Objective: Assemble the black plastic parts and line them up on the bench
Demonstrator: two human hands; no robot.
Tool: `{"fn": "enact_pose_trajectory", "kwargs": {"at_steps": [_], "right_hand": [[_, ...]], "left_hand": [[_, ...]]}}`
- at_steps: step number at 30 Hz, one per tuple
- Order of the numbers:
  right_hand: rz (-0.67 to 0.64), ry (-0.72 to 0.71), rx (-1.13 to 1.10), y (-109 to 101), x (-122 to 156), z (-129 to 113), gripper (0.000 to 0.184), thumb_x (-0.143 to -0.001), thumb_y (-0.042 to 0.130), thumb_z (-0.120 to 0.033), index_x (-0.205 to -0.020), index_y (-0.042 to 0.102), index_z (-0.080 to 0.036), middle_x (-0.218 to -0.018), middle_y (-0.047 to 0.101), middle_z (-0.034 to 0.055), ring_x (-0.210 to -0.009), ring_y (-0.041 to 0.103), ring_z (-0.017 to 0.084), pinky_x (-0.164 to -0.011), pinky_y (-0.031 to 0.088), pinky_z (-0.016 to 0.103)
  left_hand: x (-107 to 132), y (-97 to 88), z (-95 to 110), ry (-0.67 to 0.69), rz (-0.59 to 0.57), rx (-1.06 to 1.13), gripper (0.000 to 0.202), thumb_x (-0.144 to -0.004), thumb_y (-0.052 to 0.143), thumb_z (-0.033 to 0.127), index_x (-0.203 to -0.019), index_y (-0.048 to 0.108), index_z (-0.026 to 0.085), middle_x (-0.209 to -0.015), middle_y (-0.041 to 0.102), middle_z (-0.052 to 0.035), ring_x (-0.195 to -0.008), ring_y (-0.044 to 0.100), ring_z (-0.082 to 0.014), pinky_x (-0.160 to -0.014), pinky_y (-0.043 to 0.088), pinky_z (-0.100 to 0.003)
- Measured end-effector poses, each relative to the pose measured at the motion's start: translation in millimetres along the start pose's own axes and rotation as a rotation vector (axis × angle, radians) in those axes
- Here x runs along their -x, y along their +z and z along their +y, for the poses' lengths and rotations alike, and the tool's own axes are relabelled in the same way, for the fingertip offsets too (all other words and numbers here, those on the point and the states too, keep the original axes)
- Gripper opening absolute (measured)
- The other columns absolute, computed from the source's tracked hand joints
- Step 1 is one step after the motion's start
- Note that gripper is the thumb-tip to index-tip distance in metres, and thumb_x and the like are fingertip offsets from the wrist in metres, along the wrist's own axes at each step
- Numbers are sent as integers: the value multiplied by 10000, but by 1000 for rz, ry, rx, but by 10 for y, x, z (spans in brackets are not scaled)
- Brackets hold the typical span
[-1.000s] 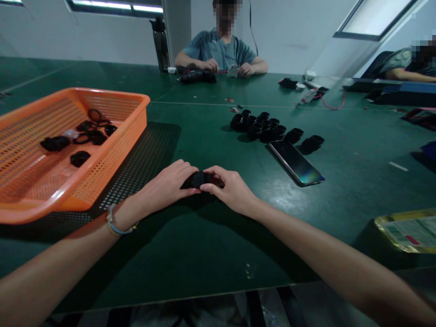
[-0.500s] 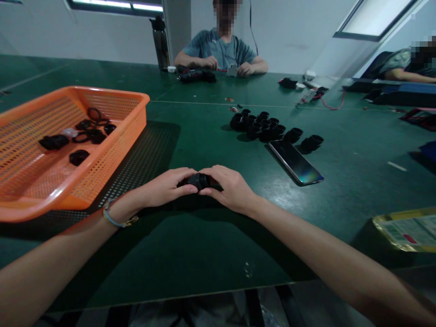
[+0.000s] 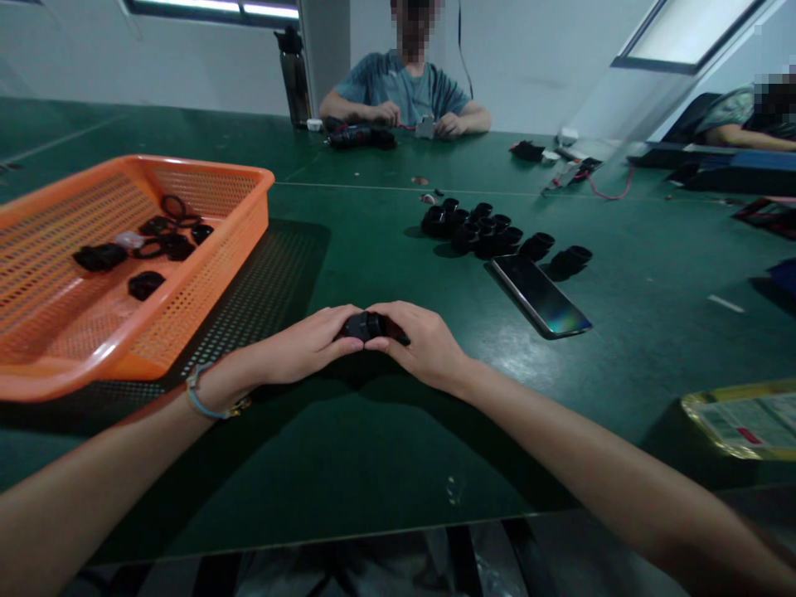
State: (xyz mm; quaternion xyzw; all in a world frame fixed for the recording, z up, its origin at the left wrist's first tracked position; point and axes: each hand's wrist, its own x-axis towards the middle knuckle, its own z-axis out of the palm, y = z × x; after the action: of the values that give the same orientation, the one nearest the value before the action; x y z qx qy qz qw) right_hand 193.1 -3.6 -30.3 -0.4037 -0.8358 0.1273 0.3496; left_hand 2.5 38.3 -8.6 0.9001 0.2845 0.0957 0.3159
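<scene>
Between my two hands is a black plastic fitting [image 3: 366,326] with a wide ribbed or faceted middle, held just above the table's near half. My left hand [image 3: 314,338] grips its left end, thumb below and fingers over the top. Closed on the right end is my right hand [image 3: 419,338], its thumb tip close to the left thumb. Both ends of the fitting are partly hidden by my fingers. Several similar black fittings [image 3: 476,228] stand in a cluster farther back on the table.
An orange perforated basket [image 3: 270,195] at left holds black parts and rings. A phone [image 3: 541,297] lies right of centre on the green table [image 3: 373,464]. At the right edge sits a gold-rimmed packet [image 3: 740,419]. Across the table, a person [image 3: 414,95] handles a small part.
My hands stay closed on the black fitting, with only a slight shift of the fingers around it. The rest of the scene looks the same.
</scene>
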Motion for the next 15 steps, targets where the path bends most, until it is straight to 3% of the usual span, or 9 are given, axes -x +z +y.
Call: {"fn": "enact_pose_trajectory", "kwargs": {"at_steps": [7, 15], "right_hand": [[-56, 357, -107, 14, -27, -143, 152, -822, 596, -257, -916, 605, -137, -710, 615, 4, -590, 529, 106, -552, 403, 230], [-15, 451, -174, 30, -4, -153, 173, -842, 554, -285, -927, 605, -143, -749, 630, 18, -632, 551, 119, -582, 417, 247]], "left_hand": [[-17, 94, -22, -54, 88, -184, 211, -861, 459, 313, -979, 494, 142, -947, 577, -98, -877, 559, -244, -763, 445, -361], [-48, 128, 28, -23, 144, -466, 210, -872, 510, 290, -997, 507, 121, -952, 590, -95, -874, 551, -244, -747, 422, -357]]}}
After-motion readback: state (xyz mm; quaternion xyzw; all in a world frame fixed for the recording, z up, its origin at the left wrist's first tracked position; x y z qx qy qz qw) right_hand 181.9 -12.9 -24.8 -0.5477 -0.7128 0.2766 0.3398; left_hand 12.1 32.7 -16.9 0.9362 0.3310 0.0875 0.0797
